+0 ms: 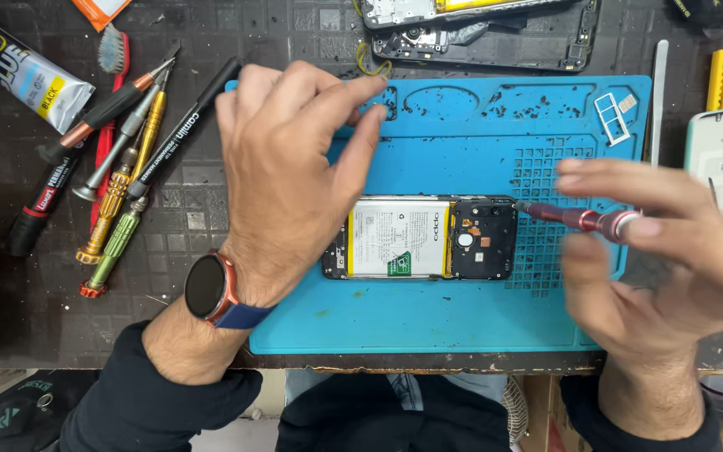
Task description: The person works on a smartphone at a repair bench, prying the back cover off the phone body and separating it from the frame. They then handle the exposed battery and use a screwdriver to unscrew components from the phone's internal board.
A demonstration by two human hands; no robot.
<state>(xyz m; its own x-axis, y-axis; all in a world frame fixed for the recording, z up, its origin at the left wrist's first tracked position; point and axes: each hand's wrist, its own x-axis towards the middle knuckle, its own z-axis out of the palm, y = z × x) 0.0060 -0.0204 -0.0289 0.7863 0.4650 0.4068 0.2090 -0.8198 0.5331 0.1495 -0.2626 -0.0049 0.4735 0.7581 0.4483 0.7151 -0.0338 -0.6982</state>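
Right hand (671,251) pinches red screwdriver (583,219) (tip at opened phone (420,238)); left hand (286,176) empty, spread.

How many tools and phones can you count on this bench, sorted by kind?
Screwdrivers: 5, four in the pile at left, one maroon in the right hand
Opened phones: 3, one on the blue mat, two at top
Marker pens: 2
Glue tubes: 1
Brushes: 1
Total: 12
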